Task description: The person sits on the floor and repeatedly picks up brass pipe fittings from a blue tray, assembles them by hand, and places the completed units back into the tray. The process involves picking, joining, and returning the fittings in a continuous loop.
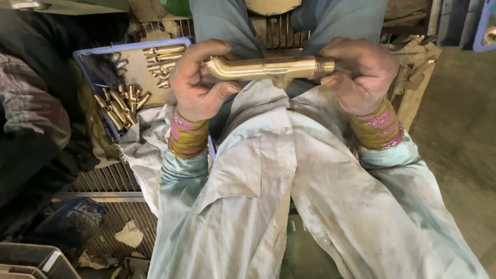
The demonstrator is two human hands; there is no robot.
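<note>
while both hands grip it, one brass pipe [268,68] lies level above the lap. the left hand [199,82] grasps its curved elbow end, the right hand [359,72] pinches the threaded end. it is one gold-coloured, shiny piece. left of it, one blue tray [98,54] holds roughly twenty small brass fittings [121,101].

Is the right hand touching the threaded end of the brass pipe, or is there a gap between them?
Touching. In the head view, the right hand closes its fingers around the threaded end of the brass pipe, with no gap visible.
</note>
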